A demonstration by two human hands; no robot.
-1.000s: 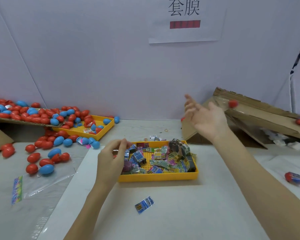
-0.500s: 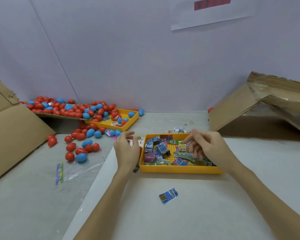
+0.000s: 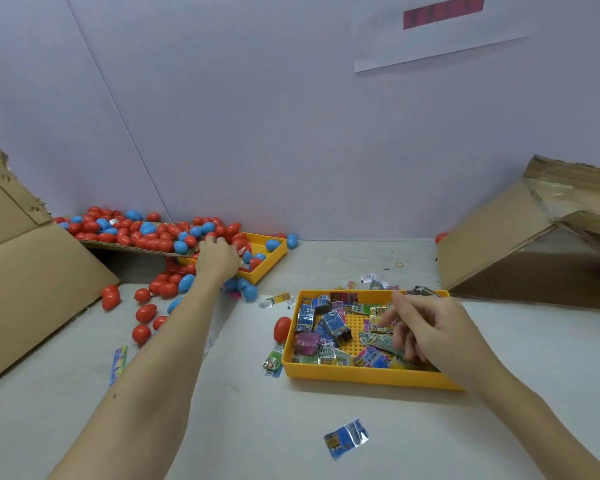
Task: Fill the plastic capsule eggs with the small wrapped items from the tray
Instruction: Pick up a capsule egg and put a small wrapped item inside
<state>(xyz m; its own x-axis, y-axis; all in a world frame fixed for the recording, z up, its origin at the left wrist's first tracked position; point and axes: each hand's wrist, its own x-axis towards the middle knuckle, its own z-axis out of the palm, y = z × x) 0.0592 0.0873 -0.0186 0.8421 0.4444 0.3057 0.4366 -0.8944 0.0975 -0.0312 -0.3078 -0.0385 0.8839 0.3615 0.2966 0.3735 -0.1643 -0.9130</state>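
A yellow tray point(image 3: 368, 374) near me holds several small wrapped items point(image 3: 333, 327) in blue, pink and green foil. My right hand point(image 3: 426, 332) hovers over its right half, loosely bent fingers touching the packets. One red capsule egg point(image 3: 282, 329) lies against the tray's left wall. Far left, a heap of red and blue eggs point(image 3: 146, 233) spills off a cardboard flap into a second yellow tray point(image 3: 274, 252). My left hand point(image 3: 217, 258) reaches into that heap, back of the hand up. Its fingertips are hidden among the eggs.
A loose blue packet point(image 3: 346, 438) lies on the table in front of me, and a striped packet point(image 3: 118, 363) lies at the left. Cardboard flaps stand at the left point(image 3: 25, 282) and at the right point(image 3: 520, 251). Loose eggs point(image 3: 146, 313) are scattered beside my left forearm.
My left hand moved from the near tray's left edge out to the egg heap. My right hand came back from the right cardboard and settled onto the packets. The view turned left.
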